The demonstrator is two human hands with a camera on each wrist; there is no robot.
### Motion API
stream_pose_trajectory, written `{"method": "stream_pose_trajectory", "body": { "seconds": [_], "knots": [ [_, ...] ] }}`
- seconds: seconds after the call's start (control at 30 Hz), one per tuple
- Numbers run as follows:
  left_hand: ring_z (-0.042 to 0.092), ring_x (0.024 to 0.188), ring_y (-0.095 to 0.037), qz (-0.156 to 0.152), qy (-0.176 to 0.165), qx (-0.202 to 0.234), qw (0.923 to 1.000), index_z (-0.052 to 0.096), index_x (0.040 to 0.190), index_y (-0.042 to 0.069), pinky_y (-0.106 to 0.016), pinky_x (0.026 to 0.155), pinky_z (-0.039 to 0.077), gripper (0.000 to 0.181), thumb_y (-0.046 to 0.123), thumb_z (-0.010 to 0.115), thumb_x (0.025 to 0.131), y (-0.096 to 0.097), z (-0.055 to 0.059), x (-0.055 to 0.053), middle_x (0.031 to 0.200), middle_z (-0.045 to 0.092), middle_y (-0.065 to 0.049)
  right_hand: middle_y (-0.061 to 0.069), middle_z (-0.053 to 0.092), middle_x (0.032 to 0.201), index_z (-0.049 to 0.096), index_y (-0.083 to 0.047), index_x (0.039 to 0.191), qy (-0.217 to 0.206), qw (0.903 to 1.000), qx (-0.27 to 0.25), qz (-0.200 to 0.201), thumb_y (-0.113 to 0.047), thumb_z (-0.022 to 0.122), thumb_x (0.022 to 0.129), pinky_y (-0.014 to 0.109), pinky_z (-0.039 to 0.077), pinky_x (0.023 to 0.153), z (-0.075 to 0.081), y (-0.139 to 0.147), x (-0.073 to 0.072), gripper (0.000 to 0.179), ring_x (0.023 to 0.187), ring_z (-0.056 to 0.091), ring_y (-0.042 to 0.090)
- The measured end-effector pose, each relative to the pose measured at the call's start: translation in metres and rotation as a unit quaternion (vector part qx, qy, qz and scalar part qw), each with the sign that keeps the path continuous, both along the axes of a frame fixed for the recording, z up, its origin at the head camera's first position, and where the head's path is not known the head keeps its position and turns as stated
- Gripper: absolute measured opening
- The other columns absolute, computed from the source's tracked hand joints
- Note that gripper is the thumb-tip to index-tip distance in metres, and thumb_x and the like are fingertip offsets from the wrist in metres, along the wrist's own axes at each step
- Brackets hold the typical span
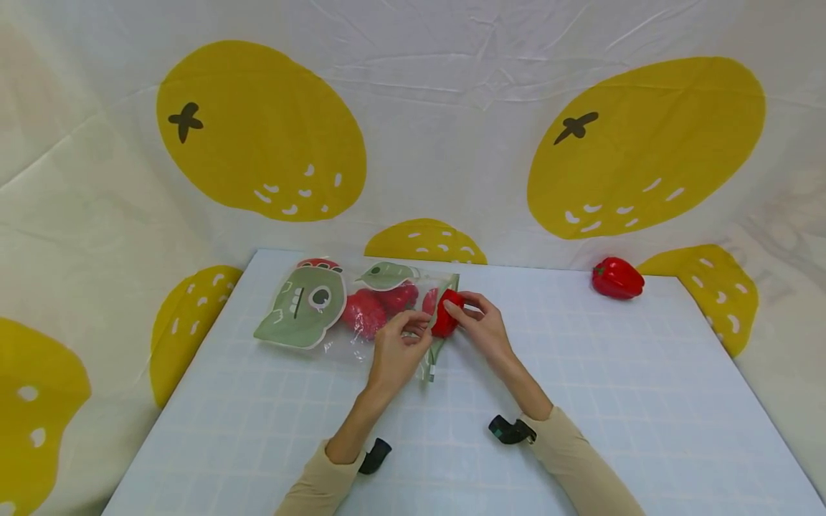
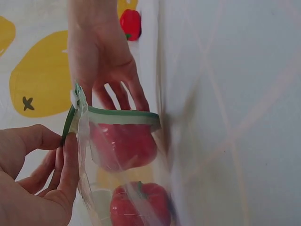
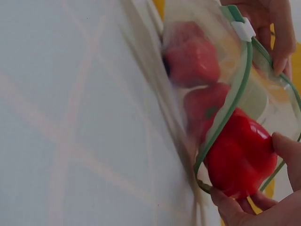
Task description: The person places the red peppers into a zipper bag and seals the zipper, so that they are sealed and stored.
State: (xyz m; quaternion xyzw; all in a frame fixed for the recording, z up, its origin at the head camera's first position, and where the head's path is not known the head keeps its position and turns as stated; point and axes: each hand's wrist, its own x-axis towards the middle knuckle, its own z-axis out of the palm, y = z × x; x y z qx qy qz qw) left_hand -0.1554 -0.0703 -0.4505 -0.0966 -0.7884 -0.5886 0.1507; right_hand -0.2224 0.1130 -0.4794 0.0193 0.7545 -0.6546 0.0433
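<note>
Your R hand [image 1: 485,328] grips the red bell pepper [image 3: 242,155]; your L hand [image 1: 401,347] pinches the slider bag [image 1: 302,309] rim. Pepper's prob light, firm, slick, so hold its sides.

L hand [image 1: 399,350] nr R hand [image 1: 485,330]

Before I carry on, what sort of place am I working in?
Probably a small staged recording booth rather than a real kitchen: a printed sheet with big yellow fruit-like shapes hangs behind and beside the pale checked table, and a black device sits by each wrist.
</note>
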Motion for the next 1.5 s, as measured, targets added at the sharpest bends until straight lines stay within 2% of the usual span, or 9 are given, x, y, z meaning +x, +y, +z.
{"method": "stream_pose_trajectory", "body": {
  "seconds": [0.2, 0.37, 0.6, 0.7, 0.87, 1.0, 1.3, 1.5],
  "knots": [
    [0.069, 0.088, -0.023, -0.006, -0.018, -0.003, 0.9998, 0.073, 0.110, 0.003, -0.029, 0.081, 0.061, 0.020, 0.000, 0.075, 0.090, 0.000, 0.001, 0.001, 0.103, 0.073, -0.009, 0.013, 0.060, 0.137, 0.059, -0.006, 0.137, 0.013, 0.9998, 0.009, -0.009, -0.034, 0.076, 0.094, 0.032, 0.058, 0.093, -0.001, -0.008, -0.001, 0.054, 0.121, 0.059, 0.032],
    [0.068, 0.088, -0.021, -0.007, -0.023, -0.004, 0.9997, 0.073, 0.110, 0.003, -0.026, 0.080, 0.061, 0.020, 0.002, 0.075, 0.090, 0.000, 0.001, 0.001, 0.101, 0.072, -0.008, 0.012, 0.058, 0.138, 0.057, -0.008, 0.138, 0.022, 0.9993, 0.029, -0.011, -0.033, 0.075, 0.095, 0.038, 0.057, 0.097, -0.002, -0.014, -0.002, 0.054, 0.124, 0.057, 0.032],
    [0.068, 0.087, -0.022, -0.009, -0.018, 0.004, 0.9998, 0.073, 0.108, 0.002, -0.028, 0.080, 0.061, 0.018, 0.001, 0.074, 0.090, 0.000, 0.000, 0.001, 0.099, 0.072, -0.009, 0.015, 0.057, 0.141, 0.056, -0.004, 0.139, 0.039, 0.9974, 0.055, -0.027, -0.024, 0.073, 0.095, 0.045, 0.055, 0.100, -0.005, -0.023, -0.006, 0.052, 0.123, 0.058, 0.035],
    [0.068, 0.086, -0.022, -0.007, -0.017, 0.007, 0.9998, 0.073, 0.107, 0.001, -0.028, 0.079, 0.062, 0.018, 0.000, 0.074, 0.090, 0.000, 0.000, 0.000, 0.099, 0.072, -0.009, 0.015, 0.056, 0.143, 0.055, -0.005, 0.141, 0.042, 0.9972, 0.056, -0.026, -0.026, 0.072, 0.097, 0.045, 0.054, 0.101, -0.006, -0.025, -0.006, 0.052, 0.125, 0.058, 0.036],
    [0.068, 0.084, -0.023, -0.005, -0.002, 0.013, 0.9999, 0.073, 0.104, -0.001, -0.031, 0.077, 0.062, 0.017, -0.005, 0.073, 0.088, 0.001, 0.001, 0.000, 0.096, 0.072, -0.011, 0.017, 0.053, 0.148, 0.053, -0.005, 0.146, 0.044, 0.9988, 0.024, 0.000, -0.032, 0.065, 0.101, 0.047, 0.049, 0.107, -0.006, -0.021, -0.004, 0.054, 0.132, 0.055, 0.039],
    [0.068, 0.083, -0.025, -0.006, 0.005, 0.012, 0.9999, 0.073, 0.104, -0.002, -0.034, 0.076, 0.063, 0.017, -0.007, 0.073, 0.087, 0.001, 0.002, 0.000, 0.095, 0.072, -0.012, 0.017, 0.048, 0.154, 0.049, -0.004, 0.150, 0.041, 0.9985, 0.007, 0.035, -0.024, 0.062, 0.103, 0.048, 0.046, 0.110, -0.006, -0.018, -0.002, 0.052, 0.136, 0.052, 0.038],
    [0.068, 0.084, -0.022, -0.008, 0.002, 0.001, 1.0000, 0.073, 0.105, 0.000, -0.030, 0.077, 0.062, 0.016, -0.001, 0.074, 0.088, -0.001, 0.000, 0.001, 0.094, 0.072, -0.009, 0.022, 0.056, 0.143, 0.052, 0.001, 0.144, 0.087, 0.9924, 0.053, 0.070, -0.014, 0.067, 0.099, 0.046, 0.050, 0.107, -0.008, -0.021, -0.005, 0.050, 0.123, 0.060, 0.038],
    [0.068, 0.085, -0.023, -0.010, 0.002, -0.001, 0.9999, 0.073, 0.106, -0.001, -0.031, 0.078, 0.062, 0.018, -0.004, 0.073, 0.088, 0.000, 0.000, 0.001, 0.097, 0.073, -0.012, 0.025, 0.060, 0.134, 0.056, 0.005, 0.136, 0.096, 0.9915, 0.067, 0.057, -0.009, 0.068, 0.098, 0.046, 0.052, 0.104, -0.010, -0.027, -0.011, 0.042, 0.117, 0.063, 0.038]
  ]
}}
